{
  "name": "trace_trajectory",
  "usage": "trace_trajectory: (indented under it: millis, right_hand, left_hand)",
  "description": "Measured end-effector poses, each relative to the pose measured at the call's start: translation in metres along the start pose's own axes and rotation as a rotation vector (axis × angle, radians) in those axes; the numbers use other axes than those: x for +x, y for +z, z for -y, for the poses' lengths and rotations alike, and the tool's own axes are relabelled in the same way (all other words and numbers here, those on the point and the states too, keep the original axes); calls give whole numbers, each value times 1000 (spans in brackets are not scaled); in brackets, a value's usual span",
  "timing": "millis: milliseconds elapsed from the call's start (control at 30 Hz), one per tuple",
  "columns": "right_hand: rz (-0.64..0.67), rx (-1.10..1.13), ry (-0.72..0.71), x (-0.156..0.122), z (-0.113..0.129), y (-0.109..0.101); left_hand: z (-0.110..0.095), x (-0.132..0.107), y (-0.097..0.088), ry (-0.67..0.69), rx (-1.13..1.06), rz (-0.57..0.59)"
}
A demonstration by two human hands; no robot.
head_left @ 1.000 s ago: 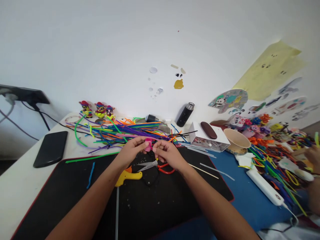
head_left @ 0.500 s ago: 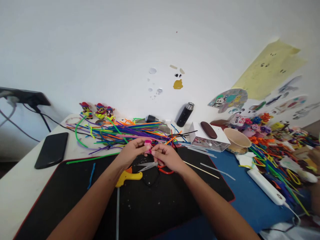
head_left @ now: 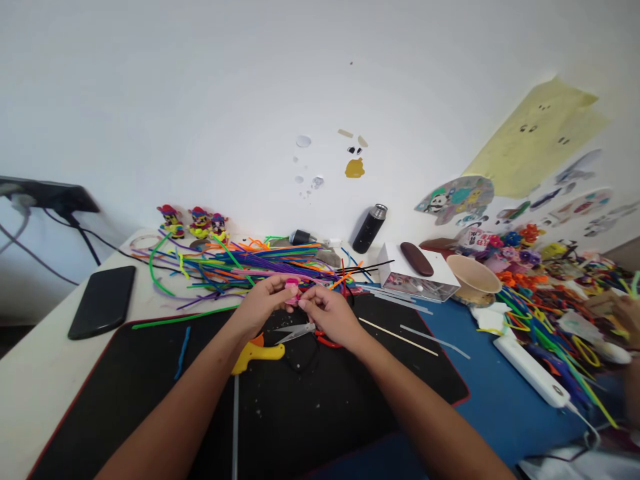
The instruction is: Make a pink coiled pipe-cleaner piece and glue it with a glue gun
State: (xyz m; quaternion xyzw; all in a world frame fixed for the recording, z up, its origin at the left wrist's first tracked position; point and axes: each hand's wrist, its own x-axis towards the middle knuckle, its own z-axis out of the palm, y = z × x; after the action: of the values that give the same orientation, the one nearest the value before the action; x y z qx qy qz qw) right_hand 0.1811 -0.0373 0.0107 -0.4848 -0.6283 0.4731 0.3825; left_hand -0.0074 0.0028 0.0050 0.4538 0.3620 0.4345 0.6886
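White wall (head_left: 200, 100) w/ stickers at the back, red-edged black mat (head_left: 360, 400) over a white desk (head_left: 30, 380). Small pink piece (head_left: 292, 291), prob. bent pipe cleaner, is btwn the two hands, held up over the mat's far edge, this side of the multicolour pipe-cleaner pile (head_left: 270, 257). L hand (head_left: 263, 303) has it pinched btwn thumb & fingers; R hand (head_left: 330, 315) grips its R side in bunched fingertips, exact contact too small to see. Handling (my guess): v. light, soft & fuzzy outside, thin wire inside, so bendy, keeps a shape, not slippery, tough but easily squashed out of form. Best hold: light thumb-&-index pinch on the thick middle, other hand on an end; mind any sharp wire tips.

Next out: scissors (head_left: 296, 332), blades apart, just below R hand, red handles partly hidden by it; yellow hot-glue gun (head_left: 263, 353) by L wrist, translucent glue stick (head_left: 235, 427) pointing twd the person. Further L, blue twisted stem (head_left: 183, 353), green pipe cleaner (head_left: 180, 319), then black phone (head_left: 103, 302) off the mat. Behind: 3 figurines (head_left: 200, 223), black flask (head_left: 370, 229); R of that, white box (head_left: 440, 265) w/ brown glasses case (head_left: 417, 259) on top, then beige bowl (head_left: 473, 280). Far R edge: another person's hand (head_left: 627, 312), partly in view
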Motion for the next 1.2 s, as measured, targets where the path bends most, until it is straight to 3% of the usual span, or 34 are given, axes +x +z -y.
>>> trace_trajectory:
  millis: [167,400,567,1000,1200]
  right_hand:
    - [-12,156,63,1,-4,-1]
    - [-159,408,112,11,-5,3]
    - [-100,561,173,11,-6,12]
    - [-161,554,175,6,-9,22]
    - [-164,555,176,2,-9,27]
  left_hand:
    - [-1,1,-1,0,-18,-17]
    - [-3,1,-2,40,48,-13]
    - [-1,2,-2,75,64,-8]
    - [2,-1,-2,21,-14,-23]
    - [1,-1,-1,116,65,-43]
